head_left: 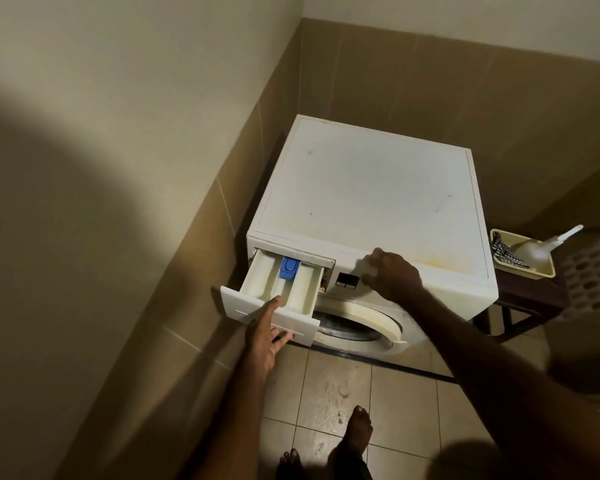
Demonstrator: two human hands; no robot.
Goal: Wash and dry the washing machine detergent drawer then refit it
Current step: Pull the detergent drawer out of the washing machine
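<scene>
The white detergent drawer (293, 287) sticks far out of the washing machine (371, 195) at its top left corner, with a blue insert (289, 267) in the middle compartment. My left hand (265, 332) grips the drawer's front panel, thumb over the top edge and fingers under the handle. My right hand (390, 273) rests with curled fingers on the machine's front top edge, right of the black buttons (346, 280); what lies under its fingers is hidden.
A tiled wall runs close along the machine's left side. A low dark stool (527, 299) at the right carries a yellow tray (523, 252) with a checked cloth and a pale funnel. The round door (357, 323) sits below the drawer. My bare feet (355, 431) stand on floor tiles.
</scene>
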